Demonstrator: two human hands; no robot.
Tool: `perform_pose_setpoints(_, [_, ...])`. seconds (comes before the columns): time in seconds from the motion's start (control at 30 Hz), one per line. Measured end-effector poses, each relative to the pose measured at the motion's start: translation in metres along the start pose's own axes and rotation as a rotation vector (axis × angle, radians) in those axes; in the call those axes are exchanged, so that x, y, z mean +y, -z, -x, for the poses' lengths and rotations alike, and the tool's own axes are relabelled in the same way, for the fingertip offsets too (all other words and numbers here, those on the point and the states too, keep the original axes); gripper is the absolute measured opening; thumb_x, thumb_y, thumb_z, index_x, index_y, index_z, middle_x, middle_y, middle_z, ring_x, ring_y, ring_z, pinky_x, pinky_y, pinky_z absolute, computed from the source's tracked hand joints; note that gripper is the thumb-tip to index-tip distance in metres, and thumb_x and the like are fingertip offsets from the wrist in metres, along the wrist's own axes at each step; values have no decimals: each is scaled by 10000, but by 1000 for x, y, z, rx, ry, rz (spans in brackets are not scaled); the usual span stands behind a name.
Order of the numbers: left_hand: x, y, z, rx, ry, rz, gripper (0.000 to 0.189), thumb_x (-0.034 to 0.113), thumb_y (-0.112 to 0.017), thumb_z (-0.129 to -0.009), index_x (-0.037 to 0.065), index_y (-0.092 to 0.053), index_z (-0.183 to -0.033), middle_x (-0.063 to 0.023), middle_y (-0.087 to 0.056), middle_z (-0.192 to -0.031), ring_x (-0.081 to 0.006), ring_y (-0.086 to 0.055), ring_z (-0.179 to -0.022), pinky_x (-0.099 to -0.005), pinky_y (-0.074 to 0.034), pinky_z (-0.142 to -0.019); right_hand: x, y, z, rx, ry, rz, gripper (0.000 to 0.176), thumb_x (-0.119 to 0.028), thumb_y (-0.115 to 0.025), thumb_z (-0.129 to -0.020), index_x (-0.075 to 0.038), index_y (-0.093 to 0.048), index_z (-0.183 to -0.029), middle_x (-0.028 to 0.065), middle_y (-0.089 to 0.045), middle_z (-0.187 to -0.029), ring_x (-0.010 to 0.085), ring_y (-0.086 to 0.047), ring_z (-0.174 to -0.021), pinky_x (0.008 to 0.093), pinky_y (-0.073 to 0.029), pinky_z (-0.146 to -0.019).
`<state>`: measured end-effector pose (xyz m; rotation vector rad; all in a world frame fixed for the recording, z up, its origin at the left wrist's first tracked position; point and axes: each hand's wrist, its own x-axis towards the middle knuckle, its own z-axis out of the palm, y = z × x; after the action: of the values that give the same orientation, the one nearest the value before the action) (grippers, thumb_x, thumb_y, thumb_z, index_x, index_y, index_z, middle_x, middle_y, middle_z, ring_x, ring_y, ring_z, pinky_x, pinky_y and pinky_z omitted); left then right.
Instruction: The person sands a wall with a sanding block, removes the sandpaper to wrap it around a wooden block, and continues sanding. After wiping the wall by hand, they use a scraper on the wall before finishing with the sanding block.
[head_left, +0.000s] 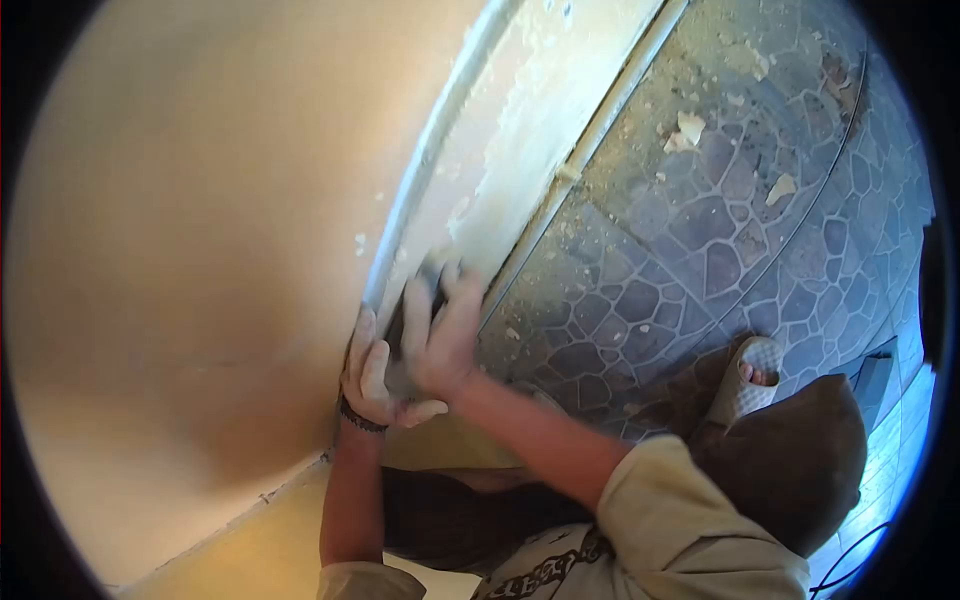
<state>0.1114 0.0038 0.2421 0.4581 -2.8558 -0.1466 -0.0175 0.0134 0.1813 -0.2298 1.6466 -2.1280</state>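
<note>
Rolled sleeve (pixel 680 510) nearest; right hand (pixel 440 335) spread flat, pressing dark pad (pixel 395 330) to plastered skirting (pixel 500 170); left hand (pixel 372 375) open, bracing against wall (pixel 200 250)

floor (pixel 700 250): stone-pattern tiles | plaster chips (pixel 690 128) scattered on it | sandal (pixel 745 385) resting on it

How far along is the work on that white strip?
Done: the white strip beyond the hands looks scraped pale. In hand: left hand and right hand press a grey pad on it. Left: flakes litter the floor tiles; lower strip is hidden.
</note>
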Motion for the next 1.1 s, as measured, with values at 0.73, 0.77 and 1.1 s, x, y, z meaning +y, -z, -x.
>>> perform_pose_setpoints(0.73, [1, -4, 1, 32, 0, 16, 994, 692, -600, -759, 15, -264, -1405, -364, -357, -1372, -498, -429, -1241, -543, -391, -1017, 30, 12, -60, 66, 123, 136, 196, -157, -526, -924, 3, -466, -828, 191, -524, -851, 325, -505, -812, 421, -411, -753])
perform_pose_setpoints(0.77, [2, -4, 1, 12, 10, -16, 993, 696, -595, -760, 13, -268, -1403, -365, -362, -1368, -498, -434, -1237, -544, -391, -1015, 31, 10, -92, 222, -149, 52, 183, -150, -519, -925, 9, -474, -847, 191, -542, -863, 340, -512, -820, 439, -416, -772])
perform_pose_setpoints(1.1, [2, -2, 0, 3, 21, -56, 964, 697, -563, -784, 15, -282, -1405, -367, -381, -1353, -502, -440, -1228, -552, -388, -1011, 8, 3, -61, 157, -83, 56, 299, -235, -480, -960, 53, -499, -883, 210, -488, -821, 338, -477, -792, 438, -393, -739])
